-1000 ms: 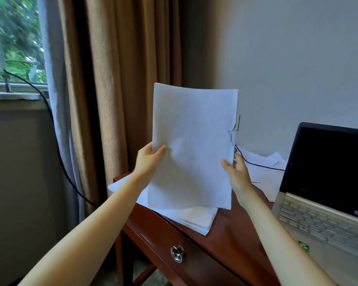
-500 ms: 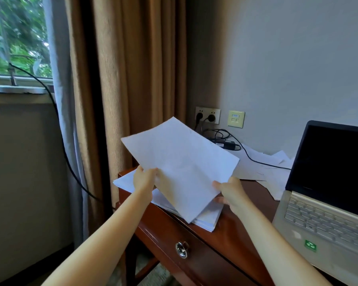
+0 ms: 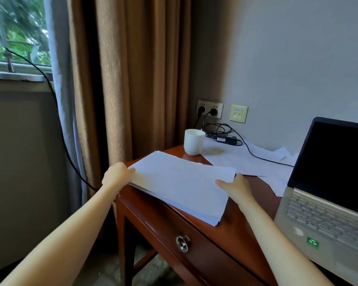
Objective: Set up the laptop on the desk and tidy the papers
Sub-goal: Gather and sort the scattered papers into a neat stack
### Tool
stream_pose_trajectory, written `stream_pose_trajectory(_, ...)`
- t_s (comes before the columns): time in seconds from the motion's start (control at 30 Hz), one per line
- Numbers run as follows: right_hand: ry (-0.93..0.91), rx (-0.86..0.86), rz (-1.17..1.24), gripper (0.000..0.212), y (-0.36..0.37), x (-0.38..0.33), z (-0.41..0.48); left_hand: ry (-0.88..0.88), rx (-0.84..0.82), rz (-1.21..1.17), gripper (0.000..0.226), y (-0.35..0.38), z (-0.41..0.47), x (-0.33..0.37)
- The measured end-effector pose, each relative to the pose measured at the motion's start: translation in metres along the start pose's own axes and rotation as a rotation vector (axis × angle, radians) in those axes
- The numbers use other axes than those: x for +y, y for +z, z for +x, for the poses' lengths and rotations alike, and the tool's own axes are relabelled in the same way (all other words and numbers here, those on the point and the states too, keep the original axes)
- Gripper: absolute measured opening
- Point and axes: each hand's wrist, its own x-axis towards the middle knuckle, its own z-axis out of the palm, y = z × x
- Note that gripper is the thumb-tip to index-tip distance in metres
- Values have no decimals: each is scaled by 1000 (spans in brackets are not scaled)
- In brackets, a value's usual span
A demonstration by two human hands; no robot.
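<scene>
My left hand (image 3: 118,175) grips the paper stack (image 3: 180,182) by its left edge, my right hand (image 3: 236,187) seemingly pinches the right, squaring it on the counter (image 3: 236,232), near left. Next: gather the loose sheets (image 3: 246,162) beside the laptop (image 3: 329,203).

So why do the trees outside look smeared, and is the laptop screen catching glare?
Head view: the trees outside are blurred, probably from head motion; the laptop screen is plain black with no glare; the paper stack looks sharp; the wide lens makes the curtain lean.
</scene>
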Motion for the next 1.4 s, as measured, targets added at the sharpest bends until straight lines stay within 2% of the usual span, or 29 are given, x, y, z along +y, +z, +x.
stream_pose_trajectory(0.07,28,-43,52,60,2,-1,2,-10,67,56,37,-8,0,2)
stream_pose_trajectory(0.17,58,-101,45,56,3,-3,2,2,85,184,39,-19,2,6)
stream_pose_trajectory(0.23,59,-70,112,42,1,-3,5,2,-27,133,45,-21,5,10)
stream_pose_trajectory(0.3,82,-44,227,29,-6,-5,5,-35,-223,-114,48,-19,6,14)
stream_pose_trajectory(0.37,144,-16,354,27,-13,-4,7,-6,-380,-247,41,-18,3,17)
stream_pose_trajectory(0.47,245,10,561,18,-25,-1,9,117,-484,-367,25,-17,5,16)
stream_pose_trajectory(0.5,254,7,573,17,-26,1,9,152,-484,-465,22,-17,5,14)
stream_pose_trajectory(0.6,204,20,501,39,-25,1,3,225,-391,-714,14,-14,1,13)
stream_pose_trajectory(0.67,158,-36,544,38,-24,-4,0,249,-329,-811,16,-11,-2,15)
stream_pose_trajectory(0.73,96,-29,620,32,-27,-11,-2,280,-268,-819,19,-10,-3,19)
stream_pose_trajectory(0.87,-141,170,617,26,-38,-27,-4,356,-214,-784,19,-10,-5,41)
stream_pose_trajectory(0.97,-264,196,616,27,-46,-38,-6,405,-176,-814,25,-13,1,58)
stream_pose_trajectory(1.17,-342,58,660,16,-66,-41,1,422,-154,-982,16,-19,15,80)
stream_pose_trajectory(1.27,-303,-31,710,43,-65,-38,1,362,-166,-1121,22,-21,18,86)
stream_pose_trajectory(1.4,-309,44,650,12,-62,-47,2,359,-210,-1212,4,-25,20,95)
